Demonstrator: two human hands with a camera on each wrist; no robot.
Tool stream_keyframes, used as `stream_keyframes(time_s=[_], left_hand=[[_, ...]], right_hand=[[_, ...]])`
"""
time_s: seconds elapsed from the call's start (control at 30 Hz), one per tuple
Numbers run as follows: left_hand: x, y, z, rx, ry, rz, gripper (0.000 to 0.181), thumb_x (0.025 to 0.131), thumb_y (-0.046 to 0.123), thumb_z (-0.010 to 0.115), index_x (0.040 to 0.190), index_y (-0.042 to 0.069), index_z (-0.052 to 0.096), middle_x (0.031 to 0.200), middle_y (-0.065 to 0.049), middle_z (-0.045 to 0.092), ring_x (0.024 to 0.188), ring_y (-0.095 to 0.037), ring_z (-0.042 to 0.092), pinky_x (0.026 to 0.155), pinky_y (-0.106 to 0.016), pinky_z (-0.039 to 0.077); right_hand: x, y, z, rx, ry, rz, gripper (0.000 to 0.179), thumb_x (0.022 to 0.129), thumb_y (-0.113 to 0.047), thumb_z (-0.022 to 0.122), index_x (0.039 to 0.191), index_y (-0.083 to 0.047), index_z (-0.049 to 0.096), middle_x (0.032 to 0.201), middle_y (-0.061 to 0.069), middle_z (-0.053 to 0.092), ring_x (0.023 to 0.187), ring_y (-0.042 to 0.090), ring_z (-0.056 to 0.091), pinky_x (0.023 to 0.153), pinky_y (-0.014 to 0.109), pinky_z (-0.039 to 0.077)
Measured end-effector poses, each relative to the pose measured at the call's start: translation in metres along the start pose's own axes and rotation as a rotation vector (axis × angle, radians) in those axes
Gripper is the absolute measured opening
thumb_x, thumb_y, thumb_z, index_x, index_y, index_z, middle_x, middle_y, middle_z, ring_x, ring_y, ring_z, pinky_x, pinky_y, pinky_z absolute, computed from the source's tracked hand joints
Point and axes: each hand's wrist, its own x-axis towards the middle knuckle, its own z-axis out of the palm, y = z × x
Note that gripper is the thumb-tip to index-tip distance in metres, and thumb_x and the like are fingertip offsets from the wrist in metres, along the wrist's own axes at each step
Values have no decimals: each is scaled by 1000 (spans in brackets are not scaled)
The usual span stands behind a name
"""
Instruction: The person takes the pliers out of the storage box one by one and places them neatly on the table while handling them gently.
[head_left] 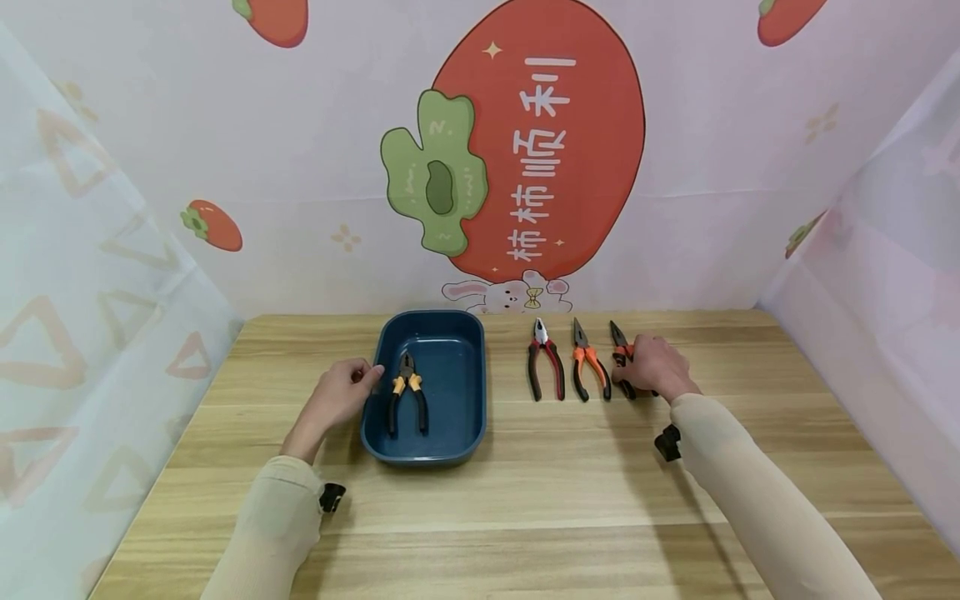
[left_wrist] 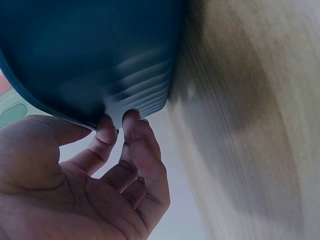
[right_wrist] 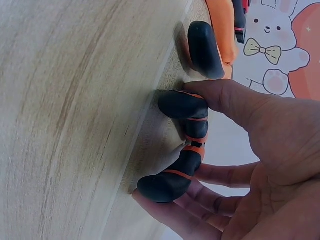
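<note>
A dark blue tray [head_left: 454,392] stands left of centre, with yellow-and-black pliers [head_left: 407,383] lying inside. At its left rim is my left hand [head_left: 343,396], thumb at the edge and curled fingers against the outer wall [left_wrist: 125,85], pinching it. Far to the right, my right hand [head_left: 660,367] holds black-and-orange pliers [head_left: 618,337] on the table. In the right wrist view the thumb lies along one black handle [right_wrist: 182,104] and the fingers reach round the other. The pliers' jaws point toward the back wall.
Left of the held pliers lie orange-and-black long-nose pliers [head_left: 590,362] and red-and-black pliers [head_left: 551,358], side by side. Behind the wooden table [head_left: 525,500] hangs a printed cloth backdrop [head_left: 300,150]; cloth walls also flank both sides.
</note>
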Motion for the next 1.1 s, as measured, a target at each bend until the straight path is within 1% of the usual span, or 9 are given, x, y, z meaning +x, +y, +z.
stream_keyframes(time_s=[0.17,0.37,0.57,0.77,1.1], left_hand=[[0,0,0,-3,-2,1,35,108,28,50,87,2,61,70,-4,50,63,-20,48,57,-33,38],[1,0,0,-3,-3,-2,35,108,28,50,87,2,61,71,-5,50,64,-21,48,58,-33,38],[1,0,1,-3,-5,-5,35,108,29,50,88,2,62,73,-5,51,65,-21,49,58,-32,39],[0,0,0,0,-5,-7,36,108,30,50,89,1,62,73,-5,51,66,-21,49,59,-33,39],[-1,-1,-1,1,-5,-10,37,108,32,50,89,2,62,74,-5,52,66,-22,49,59,-34,39]], right_hand=[[1,0,0,-14,-10,4,37,92,-35,72,90,-4,53,88,16,50,74,29,47,62,40,34],[0,-1,0,-14,-11,2,36,93,-34,72,84,-5,52,79,12,46,68,26,44,60,38,31],[0,0,0,-10,-17,2,37,93,-34,71,78,-7,50,79,13,45,67,25,42,61,38,31],[-2,2,1,-3,-24,-4,40,92,-34,72,70,-10,47,74,10,43,61,22,40,56,35,31],[-8,1,-5,25,1,-5,39,94,-38,69,78,-7,51,69,7,44,59,21,44,52,33,35]])
